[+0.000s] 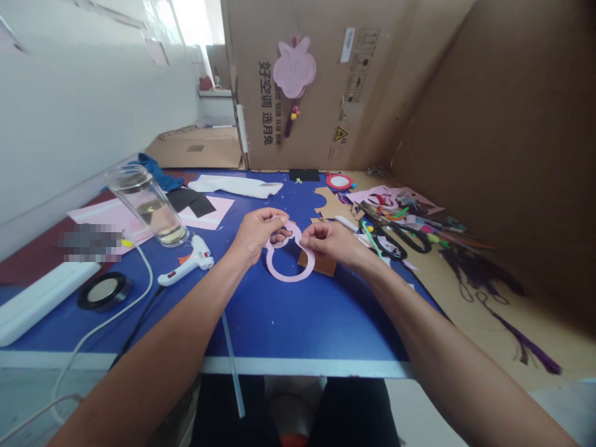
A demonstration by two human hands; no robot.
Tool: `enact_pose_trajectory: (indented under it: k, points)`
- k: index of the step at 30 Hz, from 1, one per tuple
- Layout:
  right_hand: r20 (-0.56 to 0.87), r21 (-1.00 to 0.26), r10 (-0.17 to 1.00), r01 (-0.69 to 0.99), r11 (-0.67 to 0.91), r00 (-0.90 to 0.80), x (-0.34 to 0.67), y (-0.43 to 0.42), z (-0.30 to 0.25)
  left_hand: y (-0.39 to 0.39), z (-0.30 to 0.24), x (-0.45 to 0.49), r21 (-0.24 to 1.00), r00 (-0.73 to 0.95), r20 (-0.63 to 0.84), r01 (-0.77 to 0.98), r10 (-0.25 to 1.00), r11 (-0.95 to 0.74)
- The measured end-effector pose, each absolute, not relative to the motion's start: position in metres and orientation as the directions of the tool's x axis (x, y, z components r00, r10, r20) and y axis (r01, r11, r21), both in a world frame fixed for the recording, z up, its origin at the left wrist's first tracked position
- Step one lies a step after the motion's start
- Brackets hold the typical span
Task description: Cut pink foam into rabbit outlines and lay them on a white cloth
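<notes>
Both my hands hold a pink gourd-shaped foam outline (285, 272) just above the blue table (298, 316). My left hand (259, 233) pinches its small upper loop from the left, fingers closed. My right hand (328, 241) pinches the same piece from the right, fingers curled shut. The large lower ring hangs towards me between the two hands. A brown cardboard piece (324, 266) lies under my right hand.
A white glue gun (189, 265) and its cable lie left of my hands, with a glass jar (148, 205), a tape roll (104, 290) and pink sheets (116, 217) further left. Scissors (395, 239), foam scraps and purple tassels (493, 298) crowd the right. Cardboard walls stand behind.
</notes>
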State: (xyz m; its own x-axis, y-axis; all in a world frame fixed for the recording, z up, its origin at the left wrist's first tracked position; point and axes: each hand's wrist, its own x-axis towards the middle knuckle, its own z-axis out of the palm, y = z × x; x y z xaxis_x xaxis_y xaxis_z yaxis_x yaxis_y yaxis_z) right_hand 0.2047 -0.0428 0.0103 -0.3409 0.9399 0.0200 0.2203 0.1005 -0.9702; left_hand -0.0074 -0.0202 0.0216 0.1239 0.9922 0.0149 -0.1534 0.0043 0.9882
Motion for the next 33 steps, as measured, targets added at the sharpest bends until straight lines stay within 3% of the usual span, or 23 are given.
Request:
enact_pose_trajectory:
  k: [21,28,33]
  points:
    - [0.003,-0.969,0.944,0.233,0.085,-0.33,0.206,-0.044,0.012,-0.023,0.025,-0.005,0.984,0.105,-0.072,-0.155,0.992,0.088]
    - [0.12,-0.986,0.986,0.1,0.131,-0.112,0.217,-0.039,0.018,-0.015,0.035,-0.018,0.969,-0.053,0.025,-0.244,0.998,-0.038]
    - [0.161,-0.98,0.986,0.109,0.164,-0.038,0.223,-0.036,0.019,-0.012,0.039,-0.026,0.965,-0.112,0.019,-0.258,0.993,-0.048]
